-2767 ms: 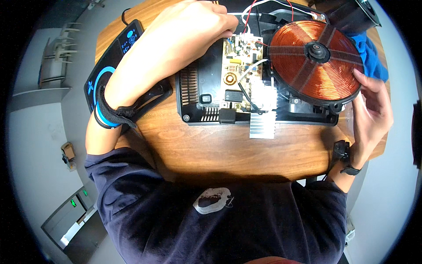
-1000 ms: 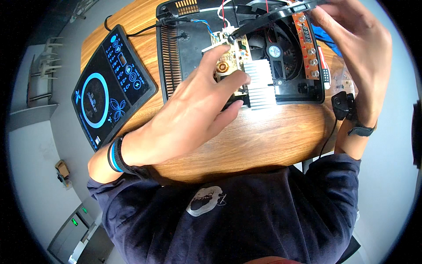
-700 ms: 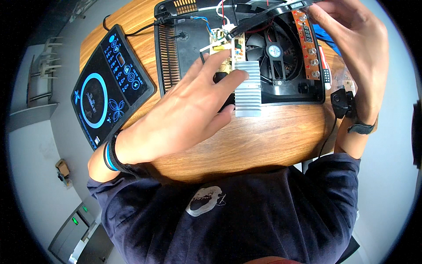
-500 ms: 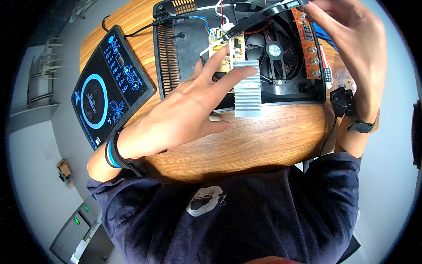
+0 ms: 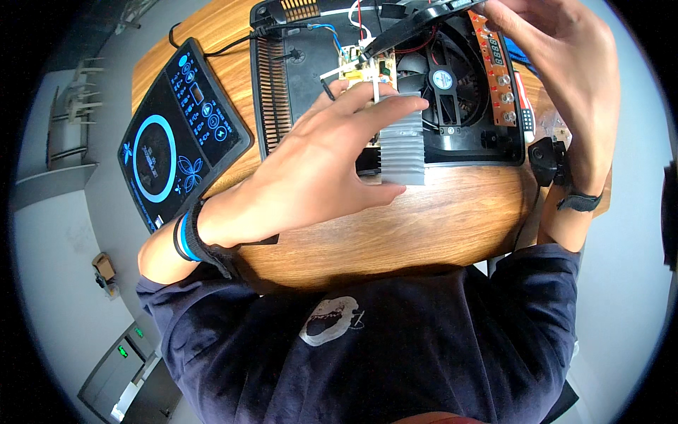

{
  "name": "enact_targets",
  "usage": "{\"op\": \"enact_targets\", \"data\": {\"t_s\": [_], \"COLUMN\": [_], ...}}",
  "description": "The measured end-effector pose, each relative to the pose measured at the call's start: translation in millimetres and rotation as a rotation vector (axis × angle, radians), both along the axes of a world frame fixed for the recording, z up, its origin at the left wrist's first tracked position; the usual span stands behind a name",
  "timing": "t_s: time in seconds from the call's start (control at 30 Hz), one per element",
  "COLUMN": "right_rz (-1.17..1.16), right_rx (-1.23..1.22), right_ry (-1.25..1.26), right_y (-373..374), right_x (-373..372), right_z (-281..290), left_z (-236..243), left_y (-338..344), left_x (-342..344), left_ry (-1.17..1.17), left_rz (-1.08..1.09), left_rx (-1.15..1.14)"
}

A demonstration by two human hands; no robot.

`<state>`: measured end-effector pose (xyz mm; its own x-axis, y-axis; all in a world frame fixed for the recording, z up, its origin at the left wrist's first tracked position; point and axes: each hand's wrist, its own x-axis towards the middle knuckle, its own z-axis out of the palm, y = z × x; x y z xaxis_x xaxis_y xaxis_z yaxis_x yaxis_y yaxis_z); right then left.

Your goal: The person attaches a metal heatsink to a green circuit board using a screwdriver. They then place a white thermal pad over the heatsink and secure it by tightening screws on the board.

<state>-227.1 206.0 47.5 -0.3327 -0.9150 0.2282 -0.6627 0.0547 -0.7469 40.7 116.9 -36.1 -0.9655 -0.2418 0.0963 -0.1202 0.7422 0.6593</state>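
Note:
An opened black induction cooker base (image 5: 293,106) holds a circuit board (image 5: 385,67), a silver finned heat sink (image 5: 402,152) and a round black fan (image 5: 445,85). My left hand (image 5: 321,159) is over the board's near left side, fingers spread. Its index finger crosses the heat sink's upper end, while the thumb lies beside the lower end; whether they press on it I cannot tell. At the far right, my right hand (image 5: 565,56) is closed on one end of a flat black part (image 5: 424,21), seen edge-on and tilted above the board. Thin wires run by its lower end.
A black glass cooker top (image 5: 180,134) with blue markings lies on the wooden table (image 5: 339,247) at left. A brown display board (image 5: 494,78) lines the base's right side. A red-and-white item (image 5: 525,106) and a clear bag (image 5: 554,127) sit beyond it.
My left hand has shifted right and slightly nearer, its index finger and thumb now reaching further along the heat sink. My right hand holds the black part almost in place.

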Motion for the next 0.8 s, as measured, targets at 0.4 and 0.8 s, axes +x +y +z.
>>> {"op": "enact_targets", "data": {"t_s": [0.4, 0.8], "right_rz": [-0.111, -0.102], "right_rx": [-0.229, -0.089], "right_ry": [0.266, 0.334], "right_y": [-5, -25], "right_x": [55, 67], "right_z": [-9, 12], "left_z": [59, 53], "left_y": [-50, -84], "left_x": [18, 26], "left_ry": [-0.119, 0.037], "left_rz": [-0.004, 0.227], "left_rx": [0.721, 0.73]}}
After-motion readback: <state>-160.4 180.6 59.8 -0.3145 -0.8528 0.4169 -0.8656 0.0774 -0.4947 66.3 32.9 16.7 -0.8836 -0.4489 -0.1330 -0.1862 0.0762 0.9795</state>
